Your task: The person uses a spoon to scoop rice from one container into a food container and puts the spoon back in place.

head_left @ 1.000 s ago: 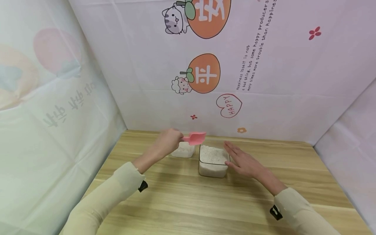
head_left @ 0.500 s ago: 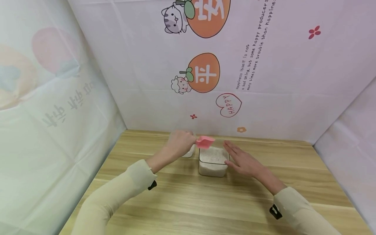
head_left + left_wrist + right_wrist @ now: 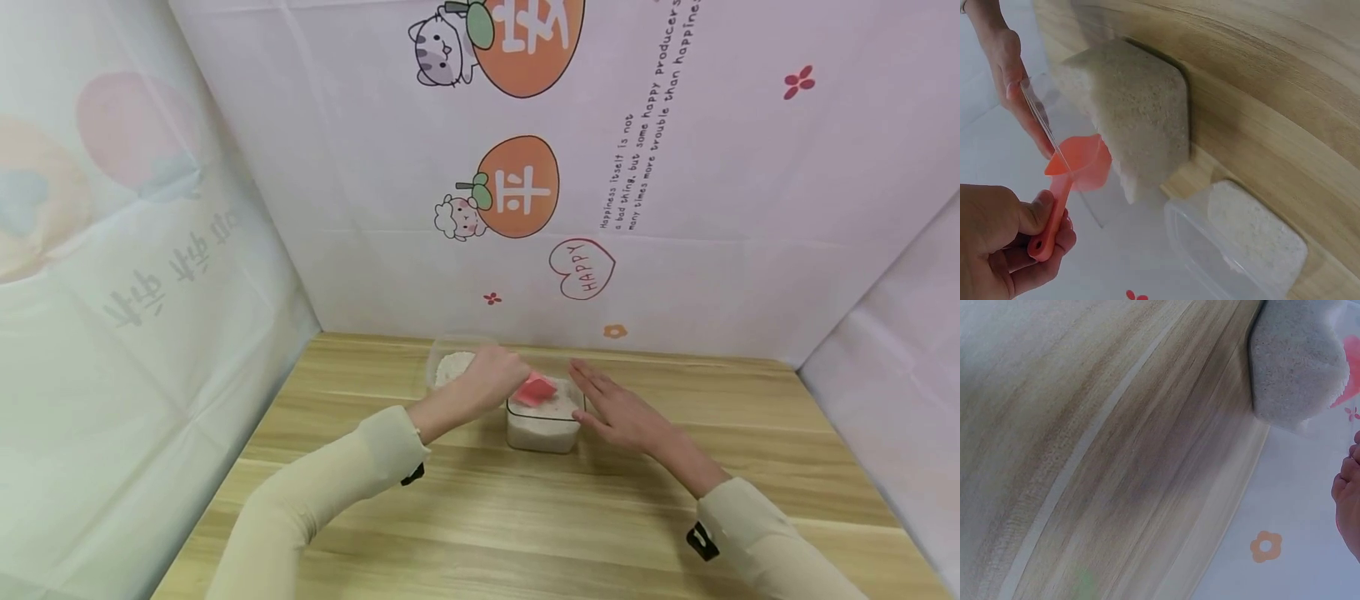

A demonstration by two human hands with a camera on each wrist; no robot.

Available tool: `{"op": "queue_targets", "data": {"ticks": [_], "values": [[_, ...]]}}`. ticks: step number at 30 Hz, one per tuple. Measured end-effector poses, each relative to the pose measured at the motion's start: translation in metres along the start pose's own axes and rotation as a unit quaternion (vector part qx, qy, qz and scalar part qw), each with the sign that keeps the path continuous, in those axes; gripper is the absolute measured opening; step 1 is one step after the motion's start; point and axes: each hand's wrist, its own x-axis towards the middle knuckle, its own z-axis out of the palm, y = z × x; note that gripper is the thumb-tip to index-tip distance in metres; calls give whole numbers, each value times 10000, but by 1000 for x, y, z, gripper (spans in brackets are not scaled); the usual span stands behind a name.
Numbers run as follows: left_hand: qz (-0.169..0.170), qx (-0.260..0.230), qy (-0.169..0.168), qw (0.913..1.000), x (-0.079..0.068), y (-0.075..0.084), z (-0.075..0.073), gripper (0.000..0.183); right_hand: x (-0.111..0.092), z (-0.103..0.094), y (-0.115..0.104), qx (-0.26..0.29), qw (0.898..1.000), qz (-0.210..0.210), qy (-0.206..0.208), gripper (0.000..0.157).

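My left hand (image 3: 487, 382) grips a pink plastic scoop (image 3: 1088, 164) by its handle, thumb on top and fingers curled beneath in the left wrist view. The scoop's bowl is inside a clear square container (image 3: 543, 435), against the heaped off-white grains (image 3: 1141, 100) that partly hide it. My right hand (image 3: 618, 410) lies along the container's right side with fingers straight, fingertips right at the rim. A second, lower translucent tub (image 3: 1254, 234) stands to the left, holding a smaller amount of the pale grains; my left hand and forearm cover part of it in the head view.
Both containers stand near the back of a wood-grain table (image 3: 465, 517). Behind it rises a white printed cloth (image 3: 375, 192), with more cloth hanging along the left (image 3: 135, 350) and right sides.
My left hand has carried the scoop rightward and down, from over the left tub into the clear container. The left tub's contents show more now. My right hand has stayed in place.
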Motion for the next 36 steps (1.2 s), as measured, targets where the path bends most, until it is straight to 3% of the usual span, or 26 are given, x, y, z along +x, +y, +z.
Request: {"op": "queue_targets", "data": {"ticks": [5,11,15,20,23,32,36], "values": [[-6,-196,-285,9994,9,5,0,32,1,-1,-1,41,10000,-4,44,73],[-92,-801,-956,9922,17,2,-3,16,1,2,0,18,10000,14,-11,73],[-292,-1656,-1501,9743,19,-4,-8,29,1,3,1,32,10000,16,31,73],[-505,-2546,-2027,9442,20,-10,-10,47,2,2,1,93,9999,39,55,73],[-529,-2823,-2192,9324,22,-11,-8,52,2,2,0,120,9999,50,2,73],[-621,-3143,-2544,9125,29,-13,-1,57,3,3,-1,94,9999,83,7,72],[-789,-3550,-2635,8935,28,-17,2,56,1,4,2,83,9999,125,2,73]]}}
